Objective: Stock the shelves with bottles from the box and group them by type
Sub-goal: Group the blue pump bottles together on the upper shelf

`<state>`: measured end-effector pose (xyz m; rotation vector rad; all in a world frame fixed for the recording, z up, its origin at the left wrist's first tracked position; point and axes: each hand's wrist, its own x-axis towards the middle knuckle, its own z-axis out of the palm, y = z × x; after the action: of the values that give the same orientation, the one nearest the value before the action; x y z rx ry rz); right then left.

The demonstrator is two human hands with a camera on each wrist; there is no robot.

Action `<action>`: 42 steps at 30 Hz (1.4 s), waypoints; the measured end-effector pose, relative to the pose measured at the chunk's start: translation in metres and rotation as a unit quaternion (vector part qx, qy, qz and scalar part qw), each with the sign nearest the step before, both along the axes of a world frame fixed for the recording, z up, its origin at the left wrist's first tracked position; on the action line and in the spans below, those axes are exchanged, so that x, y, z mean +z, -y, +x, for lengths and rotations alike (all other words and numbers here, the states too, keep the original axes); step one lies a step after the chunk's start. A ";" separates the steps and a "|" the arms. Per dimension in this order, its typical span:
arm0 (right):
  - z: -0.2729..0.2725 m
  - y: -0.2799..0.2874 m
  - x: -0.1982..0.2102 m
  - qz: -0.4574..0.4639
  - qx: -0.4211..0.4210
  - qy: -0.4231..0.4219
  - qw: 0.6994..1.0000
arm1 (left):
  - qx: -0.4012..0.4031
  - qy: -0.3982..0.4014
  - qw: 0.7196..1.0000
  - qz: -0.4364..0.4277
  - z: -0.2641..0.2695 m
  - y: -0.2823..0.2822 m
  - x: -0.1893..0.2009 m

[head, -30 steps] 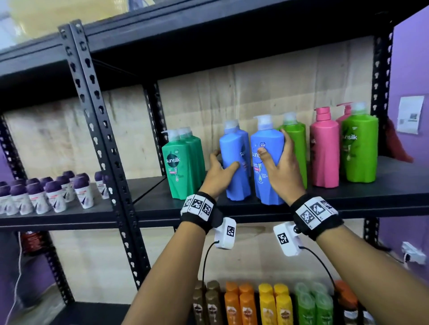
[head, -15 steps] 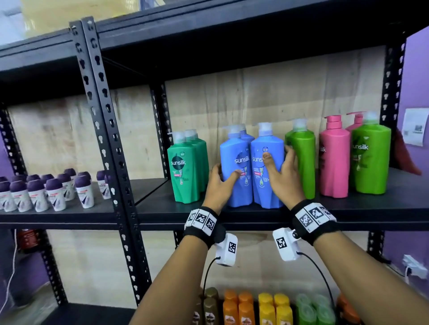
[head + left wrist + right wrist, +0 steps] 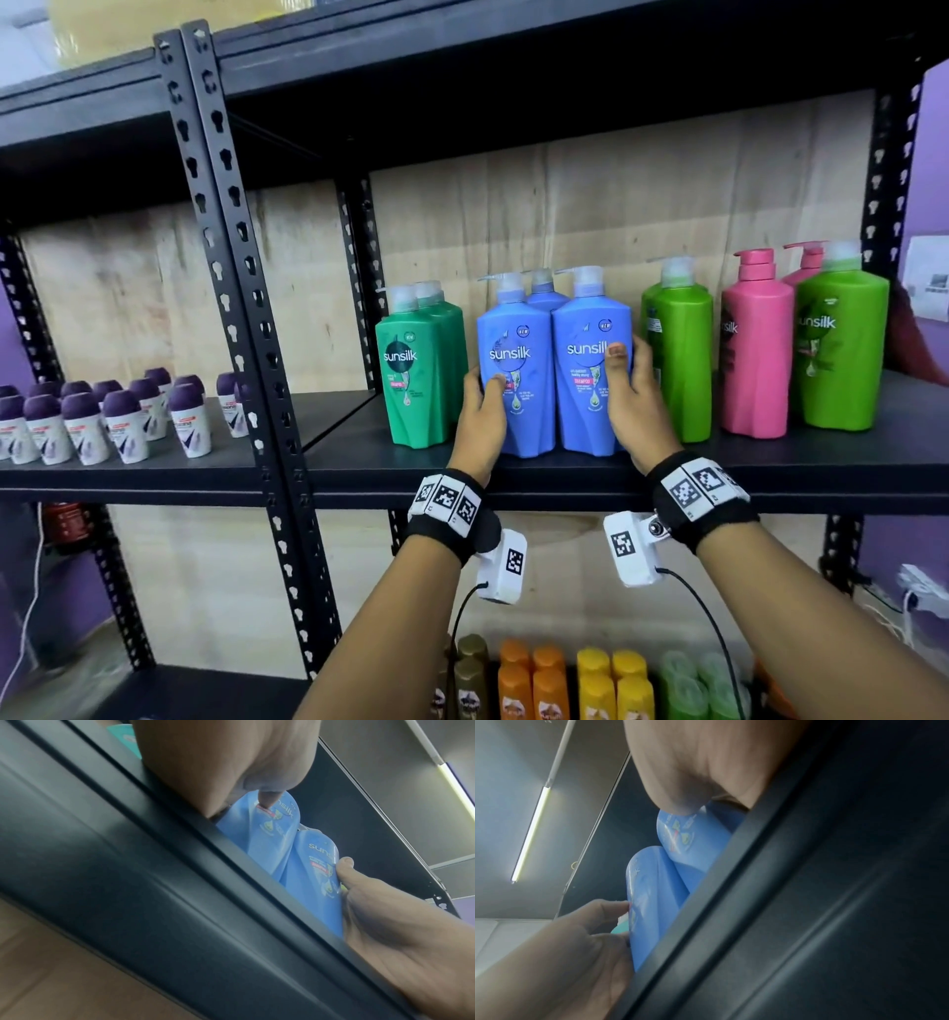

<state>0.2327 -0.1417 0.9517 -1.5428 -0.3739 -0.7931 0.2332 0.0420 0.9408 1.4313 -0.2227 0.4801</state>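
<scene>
Two blue Sunsilk pump bottles stand side by side, labels forward, on the black middle shelf [image 3: 801, 462], with a third blue bottle [image 3: 544, 293] behind them. My left hand [image 3: 480, 411] grips the left blue bottle [image 3: 513, 360] from its left side, thumb on the label. My right hand [image 3: 637, 406] grips the right blue bottle [image 3: 590, 360] from its right side, thumb on the front. The left wrist view shows my left hand [image 3: 231, 770] on its bottle [image 3: 259, 833]. The right wrist view shows my right hand [image 3: 700, 760] on its bottle [image 3: 693, 841].
Dark green bottles [image 3: 411, 375] stand just left of the blue ones. To the right are a light green bottle [image 3: 678, 349], pink bottles [image 3: 755, 349] and another light green one [image 3: 842, 349]. Small purple-capped roll-ons [image 3: 123, 416] fill the left shelf. Coloured bottles [image 3: 549, 683] line the lower shelf.
Both blue bottles have been turned so their labels face forward and now stand pressed together. My hands have slid lower on their sides.
</scene>
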 end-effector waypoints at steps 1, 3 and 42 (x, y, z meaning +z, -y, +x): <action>0.000 0.000 -0.002 0.002 -0.001 -0.001 1.000 | -0.001 0.001 1.000 -0.008 0.000 0.000 0.001; 0.001 0.001 -0.003 0.003 -0.001 0.001 1.000 | -0.004 0.007 1.000 -0.026 -0.002 -0.001 0.006; -0.008 0.001 -0.003 0.029 -0.003 -0.058 0.998 | 0.094 0.081 0.984 0.126 0.025 0.000 0.111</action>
<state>0.2242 -0.1427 0.9486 -1.5285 -0.2583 -0.7093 0.2579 0.0418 1.0523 1.6713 -0.2878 0.7443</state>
